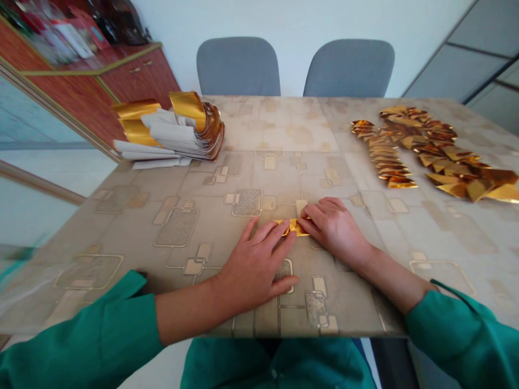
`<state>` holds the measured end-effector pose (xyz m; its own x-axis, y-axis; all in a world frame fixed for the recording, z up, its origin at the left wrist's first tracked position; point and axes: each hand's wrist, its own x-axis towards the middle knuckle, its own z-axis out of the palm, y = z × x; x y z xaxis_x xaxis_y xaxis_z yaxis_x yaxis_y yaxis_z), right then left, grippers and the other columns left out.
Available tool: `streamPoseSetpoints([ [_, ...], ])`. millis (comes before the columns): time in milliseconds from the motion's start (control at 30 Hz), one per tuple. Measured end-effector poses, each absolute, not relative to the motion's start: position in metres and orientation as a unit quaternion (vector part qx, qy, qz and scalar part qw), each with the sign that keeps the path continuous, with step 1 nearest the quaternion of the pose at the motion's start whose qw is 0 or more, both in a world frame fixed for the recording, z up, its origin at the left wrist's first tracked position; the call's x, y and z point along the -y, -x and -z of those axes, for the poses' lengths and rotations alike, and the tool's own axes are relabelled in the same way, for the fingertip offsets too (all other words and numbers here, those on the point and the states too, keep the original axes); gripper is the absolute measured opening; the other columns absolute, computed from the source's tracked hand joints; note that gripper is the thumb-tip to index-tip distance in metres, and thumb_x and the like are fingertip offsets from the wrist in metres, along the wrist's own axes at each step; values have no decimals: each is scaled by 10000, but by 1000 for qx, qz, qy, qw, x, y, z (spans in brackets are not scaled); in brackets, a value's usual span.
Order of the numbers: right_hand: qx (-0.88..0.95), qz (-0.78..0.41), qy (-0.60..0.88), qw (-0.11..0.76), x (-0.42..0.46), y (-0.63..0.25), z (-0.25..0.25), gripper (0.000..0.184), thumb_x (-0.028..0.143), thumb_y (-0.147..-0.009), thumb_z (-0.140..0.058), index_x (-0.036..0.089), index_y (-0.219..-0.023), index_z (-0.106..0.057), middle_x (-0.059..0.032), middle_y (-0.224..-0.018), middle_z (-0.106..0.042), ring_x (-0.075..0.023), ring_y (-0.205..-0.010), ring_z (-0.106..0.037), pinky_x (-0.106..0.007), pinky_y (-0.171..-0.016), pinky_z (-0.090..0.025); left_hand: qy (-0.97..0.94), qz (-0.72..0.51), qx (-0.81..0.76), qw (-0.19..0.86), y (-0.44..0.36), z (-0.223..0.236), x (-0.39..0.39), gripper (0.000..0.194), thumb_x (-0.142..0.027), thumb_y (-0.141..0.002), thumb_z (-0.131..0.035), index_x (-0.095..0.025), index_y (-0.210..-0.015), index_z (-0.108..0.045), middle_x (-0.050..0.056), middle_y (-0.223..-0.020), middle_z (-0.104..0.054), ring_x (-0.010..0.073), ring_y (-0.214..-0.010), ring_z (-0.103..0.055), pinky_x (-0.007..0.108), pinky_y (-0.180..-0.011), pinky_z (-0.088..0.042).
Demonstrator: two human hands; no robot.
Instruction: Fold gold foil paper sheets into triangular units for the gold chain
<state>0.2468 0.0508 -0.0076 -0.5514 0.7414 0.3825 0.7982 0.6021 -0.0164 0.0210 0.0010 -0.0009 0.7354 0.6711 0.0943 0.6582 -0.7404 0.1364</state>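
Note:
A small folded strip of gold foil paper lies flat on the patterned tabletop in front of me. My left hand rests on its left end with the fingers spread and stretched, the fingertips pressing it to the table. At the right end, my right hand pinches the strip between thumb and curled fingers, which hide that end. Only the middle of the gold strip shows between the hands.
A bent stack of gold and white paper sheets stands at the back left of the table. Rows of folded gold pieces lie at the right. Two grey chairs stand beyond the far edge; a wooden cabinet is at left.

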Motion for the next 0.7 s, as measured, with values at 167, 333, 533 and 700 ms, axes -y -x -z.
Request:
streamPoseSetpoints([
  [167,873,128,422,205,-25,-249,-6,194,246,-1001,-513,181,-953,-690,-65,-905,-701,-222,-863,-529,-372,-836,-360,-931,-73,-357,36,-21,3,-1,691,-588,-941,-534,-138,-1457,-445,160,-1540,-416,329,-1398,-375,582,-1206,-166],
  [333,898,107,384,185,2,-248,1,218,245,-1015,-495,194,-1082,-695,-54,-997,-728,-206,-930,-563,-424,-1028,-324,-930,-72,-358,33,-21,1,-2,675,-582,-944,-528,-126,-1438,-469,159,-1535,-424,332,-1394,-378,580,-1204,-176],
  [533,900,94,390,172,2,-255,7,229,252,-1005,-514,193,-1146,-685,-52,-1063,-734,-219,-1004,-600,-467,-1076,-299,-932,-66,-356,21,-20,-1,-3,692,-609,-941,-531,-138,-1444,-466,129,-1539,-433,324,-1407,-369,556,-1214,-159],
  [700,898,76,396,175,1,-255,5,222,238,-990,-531,201,-1140,-692,-50,-1001,-727,-214,-983,-601,-468,-1080,-305,-934,-74,-349,2,-5,3,-2,716,-652,-942,-501,-153,-1453,-462,129,-1564,-405,322,-1453,-324,555,-1211,-166],
])
